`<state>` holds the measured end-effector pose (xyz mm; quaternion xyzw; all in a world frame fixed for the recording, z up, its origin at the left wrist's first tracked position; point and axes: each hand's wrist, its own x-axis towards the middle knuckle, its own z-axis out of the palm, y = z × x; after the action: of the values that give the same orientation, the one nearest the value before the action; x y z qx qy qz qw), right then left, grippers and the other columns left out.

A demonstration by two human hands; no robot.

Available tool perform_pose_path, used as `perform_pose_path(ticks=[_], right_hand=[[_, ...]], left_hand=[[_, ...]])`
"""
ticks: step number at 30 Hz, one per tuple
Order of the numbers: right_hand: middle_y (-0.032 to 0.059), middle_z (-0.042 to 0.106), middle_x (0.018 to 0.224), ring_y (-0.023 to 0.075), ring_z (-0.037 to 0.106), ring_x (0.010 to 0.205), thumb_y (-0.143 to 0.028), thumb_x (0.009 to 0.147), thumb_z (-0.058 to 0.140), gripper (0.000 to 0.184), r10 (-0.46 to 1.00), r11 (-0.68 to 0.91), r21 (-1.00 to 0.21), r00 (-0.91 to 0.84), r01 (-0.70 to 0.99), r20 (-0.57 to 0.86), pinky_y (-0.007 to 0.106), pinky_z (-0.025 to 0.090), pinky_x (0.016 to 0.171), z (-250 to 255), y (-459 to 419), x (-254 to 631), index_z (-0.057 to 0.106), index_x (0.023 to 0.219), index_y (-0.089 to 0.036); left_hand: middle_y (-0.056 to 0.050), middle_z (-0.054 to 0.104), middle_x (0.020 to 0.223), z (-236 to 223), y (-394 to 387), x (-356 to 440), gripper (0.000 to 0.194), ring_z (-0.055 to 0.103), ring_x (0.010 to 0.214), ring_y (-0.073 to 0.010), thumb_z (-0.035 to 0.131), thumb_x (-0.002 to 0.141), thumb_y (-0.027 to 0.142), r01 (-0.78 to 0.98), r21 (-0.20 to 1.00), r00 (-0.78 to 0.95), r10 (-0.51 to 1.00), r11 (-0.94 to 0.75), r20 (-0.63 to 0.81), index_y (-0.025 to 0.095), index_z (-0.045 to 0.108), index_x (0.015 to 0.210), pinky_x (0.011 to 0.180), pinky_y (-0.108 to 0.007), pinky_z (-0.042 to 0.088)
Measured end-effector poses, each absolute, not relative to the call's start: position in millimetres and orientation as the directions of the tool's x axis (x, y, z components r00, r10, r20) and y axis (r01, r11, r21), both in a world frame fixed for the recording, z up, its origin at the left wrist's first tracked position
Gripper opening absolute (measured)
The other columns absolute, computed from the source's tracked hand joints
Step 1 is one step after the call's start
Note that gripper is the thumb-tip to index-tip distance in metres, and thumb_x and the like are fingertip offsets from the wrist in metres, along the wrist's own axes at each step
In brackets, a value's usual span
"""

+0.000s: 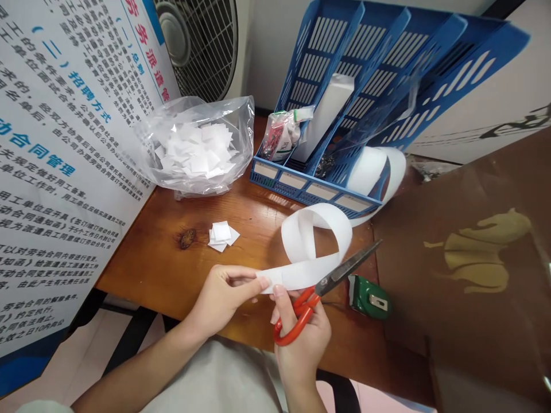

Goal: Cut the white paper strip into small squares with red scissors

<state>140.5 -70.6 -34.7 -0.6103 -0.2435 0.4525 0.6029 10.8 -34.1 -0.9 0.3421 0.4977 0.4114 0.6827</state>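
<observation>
My left hand [228,295] pinches the end of a long white strip [305,272] between thumb and fingers. From there the strip curls away in loops towards the blue rack. My right hand [303,332] has red-handled scissors [316,295] hooked over it, their dark blades together and pointing up to the right. Its thumb also presses on the strip, close to the left thumb. A few cut white squares [221,234] lie in a small pile on the wooden table, beyond my left hand. Many more white pieces [200,150] fill a clear plastic bag [241,123] behind them.
A blue file rack [316,192] stands at the back, holding a white box [329,112] and a small bag with red items [282,135]. Right of the scissors lies a green tape measure [369,297]. A printed board [69,155] borders the left, a brown box [473,258] the right.
</observation>
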Motion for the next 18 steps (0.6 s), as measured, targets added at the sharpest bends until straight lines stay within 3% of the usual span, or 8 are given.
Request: perform_pose_path(ticks=[7, 18], right_hand=[[-0.0007, 0.069, 0.062, 0.0089, 0.051, 0.042, -0.031, 0.072, 0.092, 0.032, 0.868, -0.184, -0.958, 0.421, -0.22, -0.263, 0.021, 0.041, 0.042, -31.3, -70.9, 144.4, 0.068, 0.084, -0.015], [-0.0036, 0.065, 0.055, 0.0105, 0.053, 0.042, -0.037, 0.073, 0.092, 0.038, 0.823, -0.182, -0.949, 0.489, -0.256, -0.29, 0.023, 0.042, 0.044, -35.4, -65.7, 137.0, 0.06, 0.078, -0.018]], left_hand=[[-0.007, 0.082, 0.083, 2.3, -31.7, 3.5, 0.02, 0.069, 0.072, -0.0148, 0.088, 0.076, 0.031, -0.198, 0.865, 0.177, 0.885, 0.46, -0.43, 0.02, 0.087, 0.092, 0.059, -0.019, 0.051], [-0.004, 0.076, 0.074, 9.7, -29.7, 0.6, 0.016, 0.064, 0.067, -0.0128, 0.078, 0.084, 0.033, -0.101, 0.898, 0.237, 0.887, 0.429, -0.397, 0.018, 0.085, 0.084, 0.065, -0.021, 0.052]])
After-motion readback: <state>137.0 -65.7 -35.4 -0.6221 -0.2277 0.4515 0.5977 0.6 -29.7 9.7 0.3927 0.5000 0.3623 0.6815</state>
